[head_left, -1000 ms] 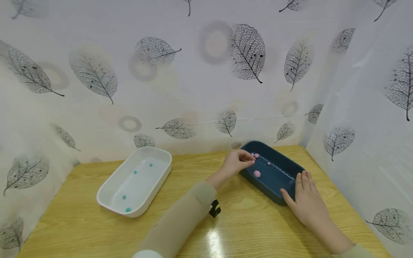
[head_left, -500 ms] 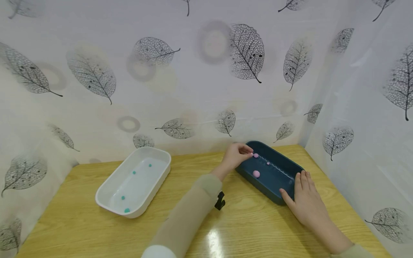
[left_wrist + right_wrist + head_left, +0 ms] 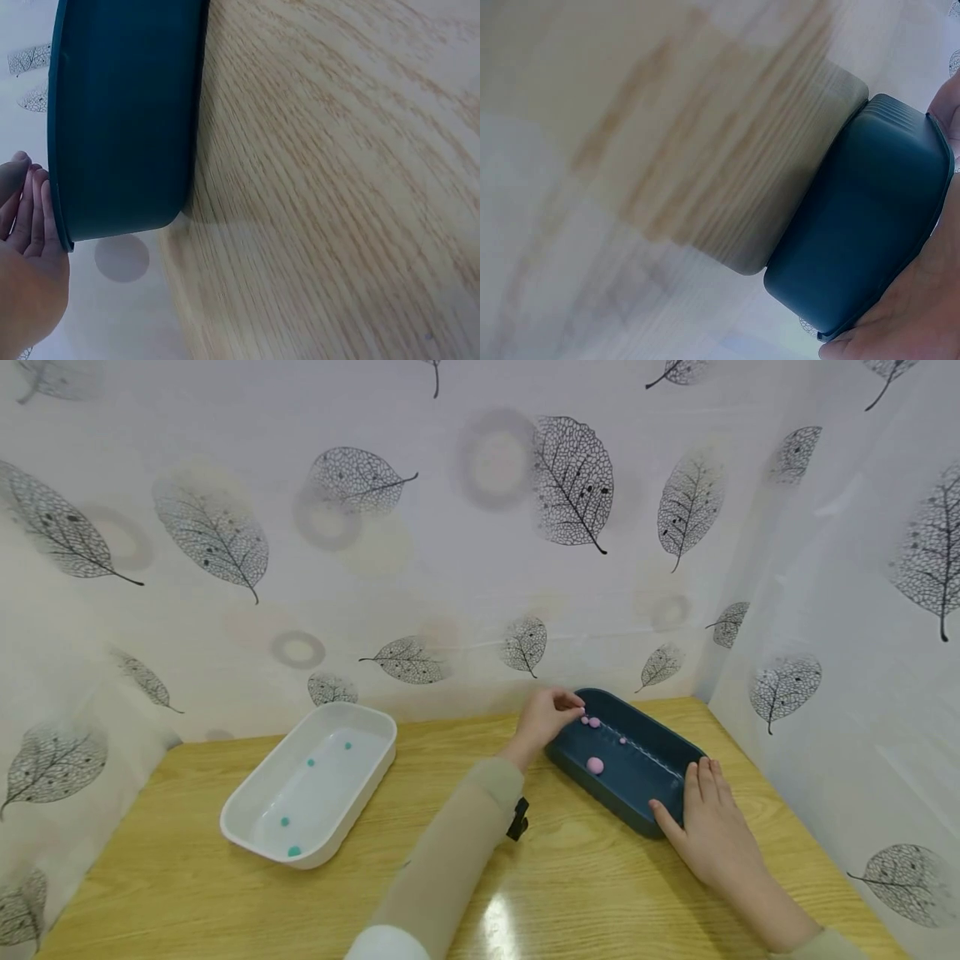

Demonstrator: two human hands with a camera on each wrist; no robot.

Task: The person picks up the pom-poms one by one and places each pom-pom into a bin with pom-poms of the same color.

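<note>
At the far left end of the dark blue tray (image 3: 617,800), my left hand (image 3: 542,717) pinches a tiny pink ball (image 3: 582,711) between thumb and fingertips, just inside the rim. Right beside it on the tray floor lie a small pink ball (image 3: 585,721) and a slightly bigger one (image 3: 594,723). A tiny pink ball (image 3: 622,741) sits further right, and the largest pink ball (image 3: 595,766) is near the front wall. My right hand (image 3: 716,827) rests on the tray's near right end, fingers straight over the rim. In the left wrist view the tray wall hides the balls.
A white tray (image 3: 358,793) stands on the left of the wooden table (image 3: 570,893), with several small green balls (image 3: 294,851) spread over its floor. Leaf-print curtains (image 3: 450,568) close off the back and both sides. A black buckle (image 3: 517,819) hangs under my left sleeve.
My left hand has moved away from me and slightly left, carrying the pinched pink ball to the tray's far left corner. My right hand keeps its place on the rim.
</note>
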